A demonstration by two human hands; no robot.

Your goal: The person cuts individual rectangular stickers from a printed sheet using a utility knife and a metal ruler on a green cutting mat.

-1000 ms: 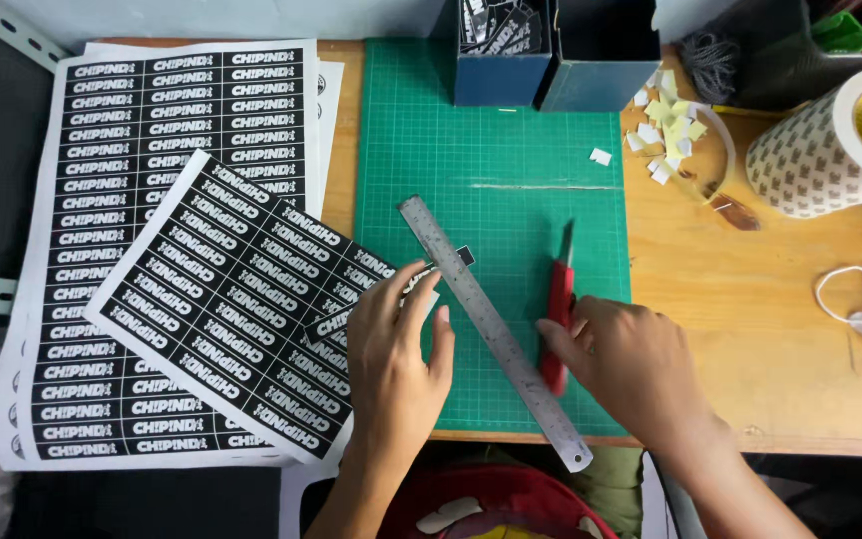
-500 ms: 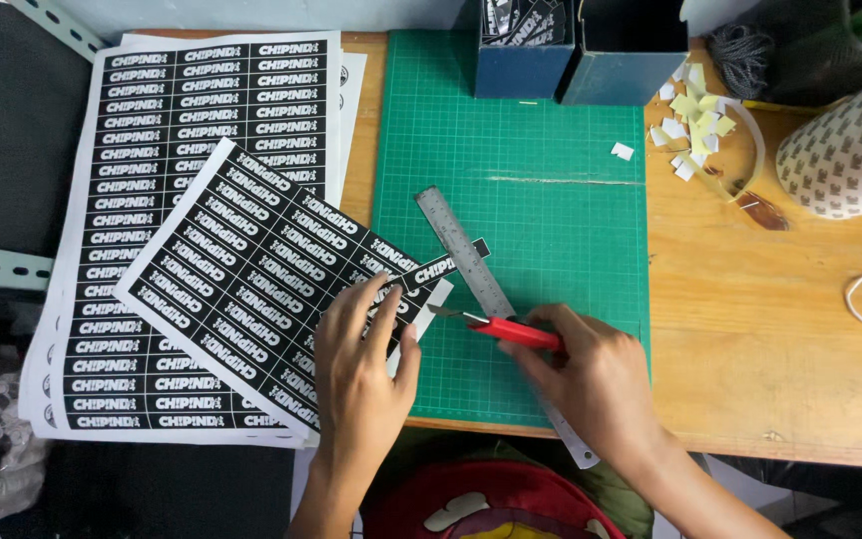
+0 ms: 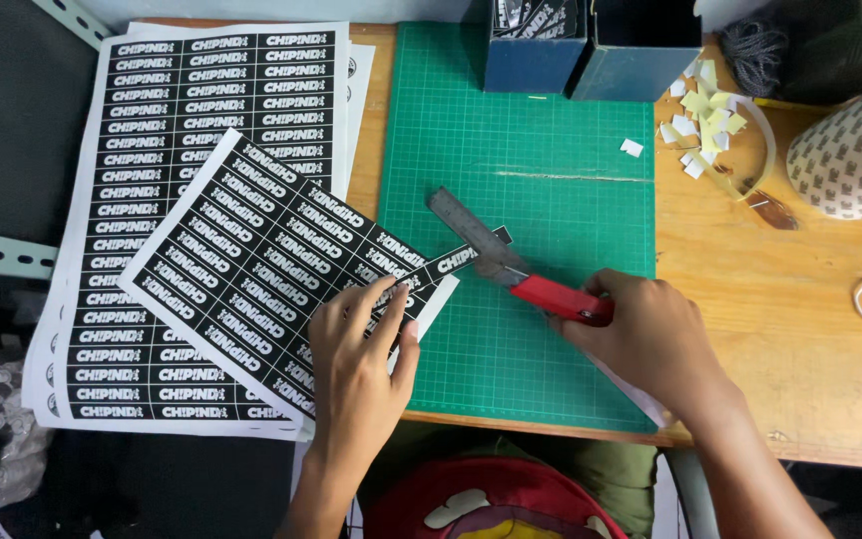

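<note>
Head view, all placed against the green cutting mat. Left hand spread flat, palm down, at the mat's left edge, fingers open and pinning the tilted black label sheet rather than gripping it; sheet's right corner lapped onto the mat. Narrow cut strip of labels lay just past those fingertips, on the mat, touching the steel ruler. Ruler lay slantwise across the mat's middle, its lower part hidden under the right hand. Right hand at the mat's lower right, clenched around the red utility knife, blade end aimed at the ruler beside the strip. Stack of uncut label sheets left of the mat, under the tilted sheet. Two blue boxes on the mat's far edge. Paper offcuts and patterned tape roll on the wooden desk right of the mat.
</note>
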